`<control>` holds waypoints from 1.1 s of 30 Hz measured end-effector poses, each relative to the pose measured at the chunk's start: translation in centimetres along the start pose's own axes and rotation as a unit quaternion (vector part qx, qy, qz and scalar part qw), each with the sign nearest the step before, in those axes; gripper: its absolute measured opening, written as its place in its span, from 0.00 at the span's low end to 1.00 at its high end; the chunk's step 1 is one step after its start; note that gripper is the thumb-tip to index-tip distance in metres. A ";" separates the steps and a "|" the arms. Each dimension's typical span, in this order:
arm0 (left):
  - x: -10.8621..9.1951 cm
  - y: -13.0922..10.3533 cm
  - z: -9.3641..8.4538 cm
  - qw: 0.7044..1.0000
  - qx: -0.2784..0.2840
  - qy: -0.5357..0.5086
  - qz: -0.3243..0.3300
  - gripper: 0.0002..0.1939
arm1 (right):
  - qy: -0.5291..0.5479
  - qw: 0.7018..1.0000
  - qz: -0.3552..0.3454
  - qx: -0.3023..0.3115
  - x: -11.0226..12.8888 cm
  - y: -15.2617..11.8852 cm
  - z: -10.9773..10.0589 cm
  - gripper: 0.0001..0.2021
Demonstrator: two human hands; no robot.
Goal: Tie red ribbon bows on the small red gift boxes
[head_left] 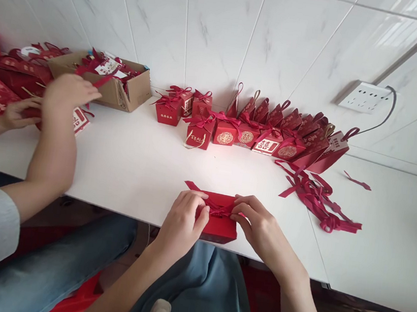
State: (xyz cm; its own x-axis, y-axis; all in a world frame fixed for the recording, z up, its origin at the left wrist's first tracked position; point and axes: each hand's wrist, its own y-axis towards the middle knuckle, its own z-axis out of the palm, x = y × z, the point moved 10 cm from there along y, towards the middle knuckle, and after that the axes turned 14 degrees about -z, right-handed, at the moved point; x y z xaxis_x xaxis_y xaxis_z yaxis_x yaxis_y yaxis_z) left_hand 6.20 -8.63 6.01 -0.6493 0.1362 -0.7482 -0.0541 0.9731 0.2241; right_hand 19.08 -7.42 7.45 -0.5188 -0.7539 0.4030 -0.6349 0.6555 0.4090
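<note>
Right at the front edge of the white table point(126, 165) sits a red box point(218, 227), a dark red ribbon point(220, 211) knotted across its top. The left hand point(187, 213) pinches one side of that ribbon, the right hand point(257, 220) the other. Beyond, rightward, loose ribbons point(312, 199) lie tangled. Farther back, bow-topped boxes point(223, 133) stand before pointed red boxes point(292, 121), near the tiled wall point(221, 24).

Beyond right hand point(258, 226): white-faced box point(265, 146) reads 囍. Beyond left hand point(186, 214): corded box point(197, 138), gold print, looks like 百年好合. Left of that, bowed box point(168, 116): gold line, too small to read for sure. Round-emblem boxes point(225, 136), beyond and between both hands: lettering illegible.
</note>
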 end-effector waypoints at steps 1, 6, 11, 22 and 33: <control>0.1 -0.1 0.1 1.000 0.004 -0.004 0.000 0.07 | -0.015 1.000 -0.005 -0.004 0.1 -0.1 -0.2 0.10; 0.7 -0.5 -0.2 1.000 -0.009 0.008 -0.015 0.04 | -0.077 0.995 0.058 -0.038 -0.2 -1.1 -1.0 0.10; 1.1 0.0 0.0 0.999 0.012 -0.012 -0.052 0.04 | -0.037 0.986 0.161 -0.037 -0.9 -2.0 0.1 0.19; 2.5 0.7 1.3 0.986 0.081 -0.080 -0.119 0.10 | 0.188 0.947 0.257 -0.045 -3.2 -2.6 2.8 0.16; 4.0 0.7 1.2 0.976 0.100 -0.117 -0.152 0.13 | 0.335 0.908 0.248 0.034 -5.0 -2.5 4.3 0.20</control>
State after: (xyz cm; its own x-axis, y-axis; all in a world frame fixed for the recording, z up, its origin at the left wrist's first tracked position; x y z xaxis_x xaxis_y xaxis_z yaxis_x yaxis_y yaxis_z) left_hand 4.45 -7.22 2.47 -0.4335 -0.1478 -0.8889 -0.0525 0.9889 -0.1389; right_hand 20.77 -5.42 0.86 -0.3000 -0.1565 0.9410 -0.4645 0.8856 -0.0008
